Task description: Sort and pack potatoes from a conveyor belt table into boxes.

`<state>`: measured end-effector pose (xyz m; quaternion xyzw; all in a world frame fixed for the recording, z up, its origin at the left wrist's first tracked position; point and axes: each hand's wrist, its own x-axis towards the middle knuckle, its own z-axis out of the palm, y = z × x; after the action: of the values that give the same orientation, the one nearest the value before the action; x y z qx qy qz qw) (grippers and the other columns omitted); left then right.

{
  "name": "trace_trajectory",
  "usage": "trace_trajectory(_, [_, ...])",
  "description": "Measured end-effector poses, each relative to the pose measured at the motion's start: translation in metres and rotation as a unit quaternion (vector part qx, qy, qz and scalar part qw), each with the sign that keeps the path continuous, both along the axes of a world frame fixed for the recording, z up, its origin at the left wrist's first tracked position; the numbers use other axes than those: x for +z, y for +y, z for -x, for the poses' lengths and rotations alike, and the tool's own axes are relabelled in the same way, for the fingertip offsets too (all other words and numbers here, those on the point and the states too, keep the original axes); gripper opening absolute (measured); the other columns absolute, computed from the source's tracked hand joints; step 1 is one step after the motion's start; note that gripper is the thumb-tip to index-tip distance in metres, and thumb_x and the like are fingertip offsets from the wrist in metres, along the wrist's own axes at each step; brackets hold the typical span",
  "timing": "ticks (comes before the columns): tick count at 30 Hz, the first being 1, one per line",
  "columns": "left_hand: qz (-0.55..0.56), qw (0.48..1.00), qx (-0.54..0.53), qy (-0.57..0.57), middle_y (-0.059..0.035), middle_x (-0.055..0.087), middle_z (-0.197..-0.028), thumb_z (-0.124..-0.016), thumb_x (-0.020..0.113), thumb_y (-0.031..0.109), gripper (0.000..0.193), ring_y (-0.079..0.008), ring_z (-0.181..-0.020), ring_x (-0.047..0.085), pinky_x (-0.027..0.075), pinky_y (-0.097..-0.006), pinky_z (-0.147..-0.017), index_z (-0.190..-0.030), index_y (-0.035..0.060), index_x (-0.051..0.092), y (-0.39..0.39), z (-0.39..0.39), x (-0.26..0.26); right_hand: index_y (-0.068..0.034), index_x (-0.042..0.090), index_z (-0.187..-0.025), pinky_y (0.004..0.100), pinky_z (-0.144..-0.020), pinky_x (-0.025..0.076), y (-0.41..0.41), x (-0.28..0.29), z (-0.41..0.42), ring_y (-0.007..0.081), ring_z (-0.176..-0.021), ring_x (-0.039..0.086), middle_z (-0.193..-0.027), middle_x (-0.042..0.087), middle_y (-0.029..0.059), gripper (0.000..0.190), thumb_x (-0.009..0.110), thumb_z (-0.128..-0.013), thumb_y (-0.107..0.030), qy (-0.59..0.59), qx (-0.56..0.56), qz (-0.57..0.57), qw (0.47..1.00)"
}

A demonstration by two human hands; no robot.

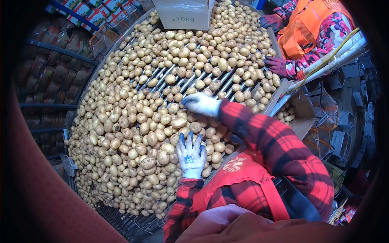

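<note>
Pale yellow potatoes (pixel 149 163) lie heaped over a slatted metal sorting table (pixel 165 73). Palm down on the heap nearest me is my left hand (pixel 191 156), in a white knit glove with blue-coated fingers. Its fingers are spread, and I see nothing gripped in it. Farther out, my right hand (pixel 200 103) reaches across the potatoes beside the bare slats, in a matching glove. It is blurred by motion, and its palm side is hidden, so whether it holds a potato is unclear.
A white carton (pixel 185 18) stands at the table's far end. At the upper right, a co-worker in an orange vest (pixel 299 29) has gloved hands (pixel 276 66) at the rim. White pipes (pixel 331 65) slant beside a box of potatoes (pixel 285 114). Stacked cartons (pixel 54 70) fill the left.
</note>
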<state>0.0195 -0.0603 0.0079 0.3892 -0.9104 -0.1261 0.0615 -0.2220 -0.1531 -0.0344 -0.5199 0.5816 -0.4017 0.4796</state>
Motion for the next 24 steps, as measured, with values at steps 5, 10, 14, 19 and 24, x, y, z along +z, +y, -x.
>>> trace_trajectory(5, [0.007,1.000,-0.001,0.004,-0.0136,0.052,-0.149,-0.092,0.068,0.032,0.045,-0.0432,-0.147,0.038,0.032,-0.0613,-0.119,-0.134,0.0140,0.068,0.002,0.000,0.001,-0.008,0.072,-0.117,0.0377,-0.081,0.057,0.036,0.025,0.108,0.0231,-0.101,0.071,-0.106,0.073,0.0069,0.030,0.067,-0.097,-0.030,-0.015,-0.293,-0.112,0.949])
trace_trajectory(10, [0.022,1.000,-0.005,0.008,-0.0132,0.054,-0.146,-0.089,0.070,0.029,0.045,-0.0464,-0.142,0.041,0.035,-0.0642,-0.114,-0.133,0.0171,0.068,0.000,0.004,0.000,-0.020,0.069,-0.129,0.0520,-0.091,0.055,-0.019,-0.010,0.153,0.0330,-0.117,0.065,-0.129,0.061,0.0126,0.032,0.061,-0.098,-0.024,0.623,-0.072,-0.031,0.779])
trace_trajectory(14, [0.019,1.000,-0.002,-0.002,-0.0126,0.054,-0.148,-0.091,0.068,0.030,0.046,-0.0469,-0.144,0.040,0.034,-0.0647,-0.115,-0.136,0.0188,0.067,0.001,0.005,0.001,-0.025,0.073,-0.127,0.0496,-0.093,0.057,-0.054,-0.028,0.162,0.0360,-0.119,0.066,-0.135,0.059,0.0150,0.033,0.061,-0.098,-0.018,0.599,-0.033,-0.105,0.793])
trace_trajectory(19, [0.030,1.000,-0.006,-0.004,-0.0136,0.054,-0.150,-0.090,0.070,0.029,0.045,-0.0473,-0.146,0.038,0.033,-0.0641,-0.116,-0.133,0.0180,0.068,0.002,0.002,-0.006,-0.015,0.057,-0.148,0.0425,-0.084,0.061,0.007,0.002,0.179,0.0276,-0.113,0.071,-0.134,0.068,0.0144,0.051,0.068,-0.100,-0.027,-0.269,-0.223,-0.105,0.931])
trace_trajectory(24, [0.051,0.997,-0.005,0.059,-0.0154,0.053,-0.153,-0.091,0.068,0.027,0.045,-0.0464,-0.147,0.038,0.029,-0.0665,-0.119,-0.135,0.0162,0.067,0.002,0.016,-0.007,-0.006,0.046,-0.155,0.0421,-0.091,0.062,0.143,0.016,0.127,0.0291,-0.123,0.068,-0.145,0.062,0.0153,0.062,0.066,-0.103,-0.034,-0.588,-0.139,0.063,0.795])
